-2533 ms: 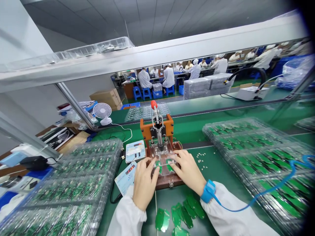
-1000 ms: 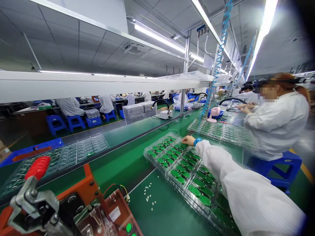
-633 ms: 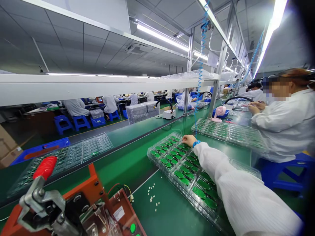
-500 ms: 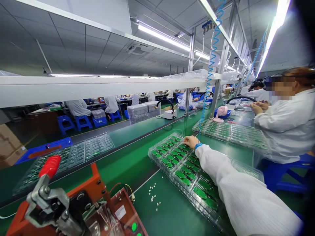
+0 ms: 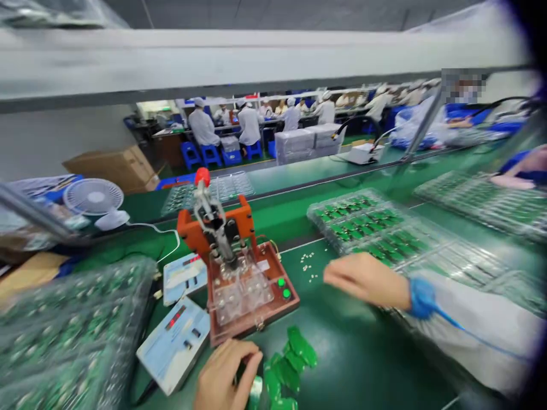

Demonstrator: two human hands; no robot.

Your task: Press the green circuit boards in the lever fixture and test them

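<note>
The open right hand is brought back at 3 o'clock, fingers loose; a green circuit board seems pinched by the left hand at 6 o'clock

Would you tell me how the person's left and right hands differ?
The left hand sits low beside the loose green circuit boards, fingers curled, while the right hand stretches flatter above the green mat. The right hand wears a blue wrist strap; the left shows none. Both are bare.
</note>
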